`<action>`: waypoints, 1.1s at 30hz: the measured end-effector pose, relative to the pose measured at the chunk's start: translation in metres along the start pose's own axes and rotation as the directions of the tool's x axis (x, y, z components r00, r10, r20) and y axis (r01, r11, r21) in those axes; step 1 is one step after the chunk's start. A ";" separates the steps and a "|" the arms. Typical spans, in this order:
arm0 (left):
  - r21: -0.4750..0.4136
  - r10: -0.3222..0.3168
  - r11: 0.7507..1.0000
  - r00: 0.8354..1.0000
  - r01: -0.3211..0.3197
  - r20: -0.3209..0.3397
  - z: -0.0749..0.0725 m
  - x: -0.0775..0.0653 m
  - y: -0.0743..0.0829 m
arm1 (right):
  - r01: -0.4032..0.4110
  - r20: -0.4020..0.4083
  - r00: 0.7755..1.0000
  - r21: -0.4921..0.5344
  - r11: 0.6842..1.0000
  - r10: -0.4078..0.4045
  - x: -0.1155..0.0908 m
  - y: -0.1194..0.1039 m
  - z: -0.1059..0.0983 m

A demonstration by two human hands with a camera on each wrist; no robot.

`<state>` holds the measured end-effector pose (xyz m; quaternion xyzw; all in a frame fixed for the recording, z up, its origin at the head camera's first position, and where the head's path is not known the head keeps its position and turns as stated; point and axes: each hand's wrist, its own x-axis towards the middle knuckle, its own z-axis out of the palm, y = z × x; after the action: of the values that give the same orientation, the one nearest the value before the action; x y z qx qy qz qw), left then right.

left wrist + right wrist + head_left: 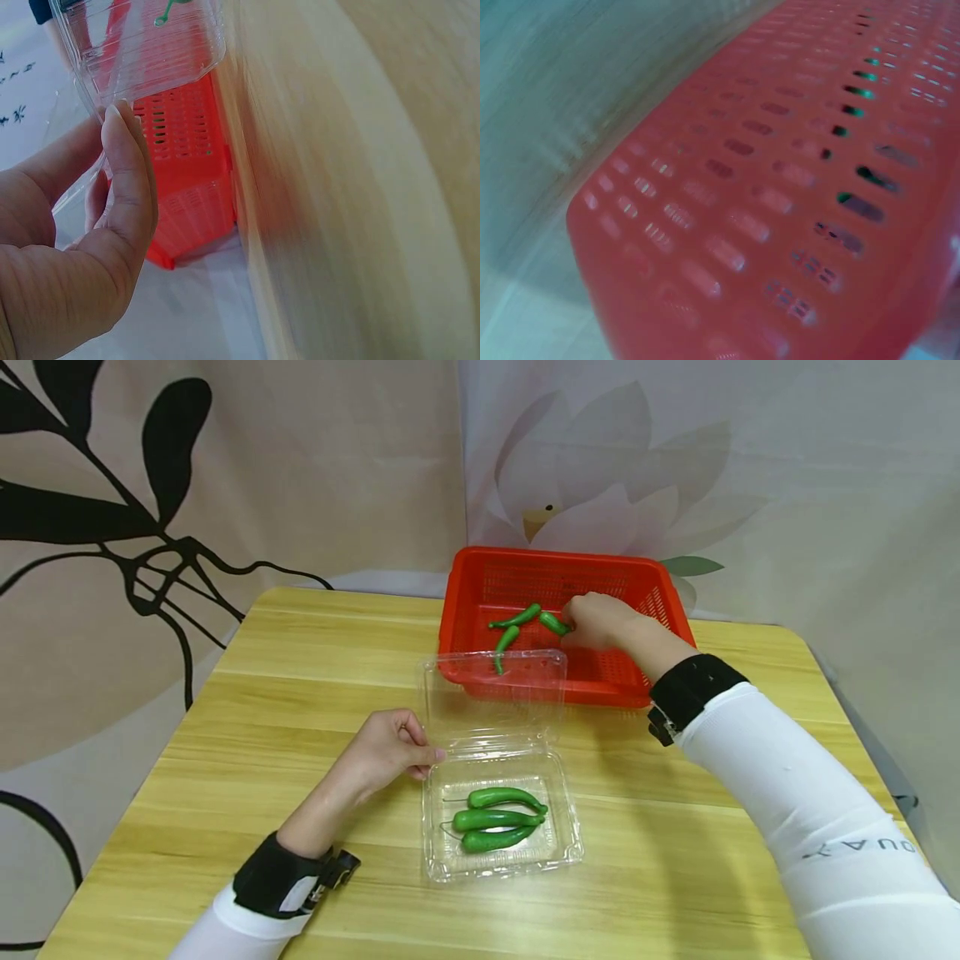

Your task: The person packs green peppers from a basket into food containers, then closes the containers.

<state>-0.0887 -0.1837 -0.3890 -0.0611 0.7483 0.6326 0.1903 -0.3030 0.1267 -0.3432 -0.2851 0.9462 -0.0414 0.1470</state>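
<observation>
My left hand [393,743] pinches the left edge of a clear plastic clamshell box [561,839] near its hinge, between thumb and fingers. Its lid [450,710] lies folded back, overlapping the basket's front. Three green chili peppers [497,819] lie side by side in the box's base. Inside the red basket [480,560], my right hand [600,620] grips a green chili pepper [553,623], whose end sticks out left of the fingers. The fingertips are partly hidden. Only the basket's slotted wall [757,180] fills most of the right wrist view; the hand is out of sight there.
Beside the right hand, two more green chili peppers [516,617] lie in the basket. The basket stands at the back of the wooden table [315,660], its rim raised around the hand. A printed cloth [337,468] hangs behind the table.
</observation>
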 end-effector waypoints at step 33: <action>0.007 0.029 1.000 1.000 -0.029 -0.002 0.001 0.000 0.000 | 0.136 -0.398 0.914 0.127 0.982 -0.075 -0.072 -0.030 -0.026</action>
<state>-0.0889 -0.1829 -0.3890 -0.0504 0.7516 0.6325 0.1804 -0.2382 0.1415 -0.2952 -0.3097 0.9337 -0.1776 -0.0263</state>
